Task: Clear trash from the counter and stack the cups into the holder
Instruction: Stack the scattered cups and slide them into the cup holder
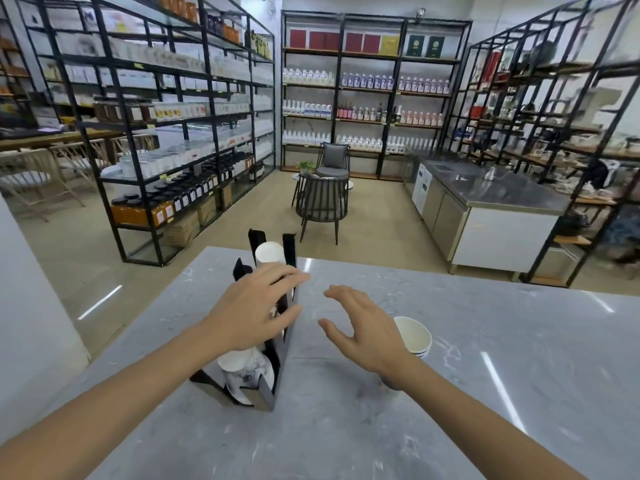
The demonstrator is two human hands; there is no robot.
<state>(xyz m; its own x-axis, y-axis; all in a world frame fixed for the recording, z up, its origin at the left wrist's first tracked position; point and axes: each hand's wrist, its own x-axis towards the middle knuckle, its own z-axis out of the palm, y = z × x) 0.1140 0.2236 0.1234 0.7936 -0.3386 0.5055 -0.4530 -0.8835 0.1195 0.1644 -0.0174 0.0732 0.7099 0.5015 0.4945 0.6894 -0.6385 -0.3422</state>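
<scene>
Left hand [254,308] fingers spread over cup holder [277,372], right hand [360,325] open, hiding stacked cups [415,336]

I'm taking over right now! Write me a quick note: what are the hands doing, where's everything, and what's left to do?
Left hand: open, spread over the black cup holder, not gripping.
Right hand: open and empty, just right of the holder.
Done: white cups already sit in the holder's slots.
Left: a small stack of cups stands on the counter, behind the right hand; put it in the holder. No trash is visible on the counter.
</scene>
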